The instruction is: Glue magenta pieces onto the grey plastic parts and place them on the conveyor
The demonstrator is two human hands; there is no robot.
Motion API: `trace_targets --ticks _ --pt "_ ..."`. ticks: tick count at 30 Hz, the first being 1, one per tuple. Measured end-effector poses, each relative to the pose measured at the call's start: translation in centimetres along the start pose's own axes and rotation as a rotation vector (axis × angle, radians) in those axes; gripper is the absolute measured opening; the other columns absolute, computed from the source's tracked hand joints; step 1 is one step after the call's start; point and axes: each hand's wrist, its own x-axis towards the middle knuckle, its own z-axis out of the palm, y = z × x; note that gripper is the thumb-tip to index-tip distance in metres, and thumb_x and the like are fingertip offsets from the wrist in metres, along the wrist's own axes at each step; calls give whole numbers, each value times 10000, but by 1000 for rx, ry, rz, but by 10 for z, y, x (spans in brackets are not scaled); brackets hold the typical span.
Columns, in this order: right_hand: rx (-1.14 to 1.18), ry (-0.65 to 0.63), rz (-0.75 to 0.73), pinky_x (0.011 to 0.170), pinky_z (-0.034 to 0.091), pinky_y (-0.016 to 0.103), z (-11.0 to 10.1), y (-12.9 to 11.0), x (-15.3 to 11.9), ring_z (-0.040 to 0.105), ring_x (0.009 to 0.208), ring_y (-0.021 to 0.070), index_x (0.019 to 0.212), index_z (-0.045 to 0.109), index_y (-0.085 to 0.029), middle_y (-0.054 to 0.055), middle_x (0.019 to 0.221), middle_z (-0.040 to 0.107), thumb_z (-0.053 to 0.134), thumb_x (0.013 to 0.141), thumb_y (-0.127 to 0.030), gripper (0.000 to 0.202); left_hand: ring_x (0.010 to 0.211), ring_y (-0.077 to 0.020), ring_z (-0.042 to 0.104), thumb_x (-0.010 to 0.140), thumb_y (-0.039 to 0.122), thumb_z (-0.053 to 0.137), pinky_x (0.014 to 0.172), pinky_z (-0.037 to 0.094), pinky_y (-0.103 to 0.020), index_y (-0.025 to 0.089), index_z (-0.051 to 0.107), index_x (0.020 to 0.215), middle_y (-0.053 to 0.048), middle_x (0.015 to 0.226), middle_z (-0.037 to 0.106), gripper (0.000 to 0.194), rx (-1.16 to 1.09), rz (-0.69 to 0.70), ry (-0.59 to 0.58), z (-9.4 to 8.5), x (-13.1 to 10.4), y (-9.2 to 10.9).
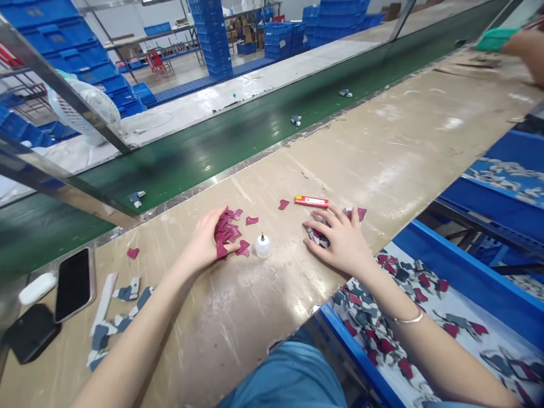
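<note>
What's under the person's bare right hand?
Under the bare right hand, small white, dark grey and dark red pieces partly show, and a flat dark red piece juts out at its little-finger side. Whatever the palm covers cannot be seen.

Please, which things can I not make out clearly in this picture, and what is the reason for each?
1) Head view: number of maroon pieces at the left grip; they overlap.
2) Head view: small parts under the right grip; it covers most of them.
3) Head view: print on the red object; too small to read.
4) Head view: the co-worker's arm; blurred, cut off by the right edge.
</note>
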Motion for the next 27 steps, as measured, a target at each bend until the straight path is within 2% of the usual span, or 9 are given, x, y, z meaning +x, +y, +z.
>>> trace_targets --ticks 3,7,9,13,16,19,21,24,27 --pt "-21 -2 89 1148 317 798 -2 11 0 537 1404 456 1150 770 -281 125 1376 728 550 1008 -448 311 1551 -504 464 713 401 821 1270 373 -709 219 604 1528 -192 1620 582 863 57 99 -132 -19 24 4" --pt "-37 86 184 1117 397 648 -11 26 -23 623 1255 388 1071 754 -255 123 1260 762 551 998 -415 269 1522 -379 536 818 211 615 1282 421 -585 280 645 1502 -95 1588 638 688 95 258 -257 -31 62 25" --pt "-26 182 268 1096 413 605 -14 34 -49 640 1210 378 1014 747 -250 124 1230 761 574 986 -422 245 1509 -338 549 880 174 555 1300 399 -557 280 617 1535 -82 1607 623 667 113 326 -283 -21 78 41" --pt "73 345 578 1102 418 590 -3 54 -112 633 1204 377 964 713 -257 132 1198 705 613 910 -483 252 1558 -339 482 991 181 516 1315 346 -564 270 675 1482 -82 1661 574 523 151 433 -358 19 101 69" --pt "54 352 731 1039 442 628 17 68 -147 637 1111 381 886 644 -248 143 1089 675 562 841 -484 253 1512 -333 530 1036 221 492 1287 384 -533 243 741 1386 -91 1603 635 430 165 469 -387 43 109 77" --pt "37 293 798 901 503 585 32 77 -163 633 922 343 785 601 -259 101 901 646 531 793 -503 254 1413 -342 612 1026 246 508 1255 416 -542 192 771 1298 -139 1544 673 382 172 442 -339 45 109 69" --pt "12 278 821 854 515 580 30 80 -160 615 877 344 800 633 -260 95 858 634 522 802 -520 283 1361 -365 639 999 256 525 1238 425 -583 172 787 1220 -167 1479 706 352 166 391 -283 35 103 58" --pt "-36 343 798 939 488 661 15 77 -132 615 1063 426 1072 698 -207 187 1043 668 423 920 -465 406 1383 -399 601 995 287 491 1247 389 -648 169 795 1126 -179 1420 725 351 128 294 -190 13 75 40" --pt "8 308 603 1102 439 628 9 65 -69 573 1296 420 1340 644 -188 222 1291 664 372 1013 -392 472 1457 -358 553 981 242 425 1248 423 -593 182 696 1374 -153 1514 671 481 39 198 -133 3 27 35"
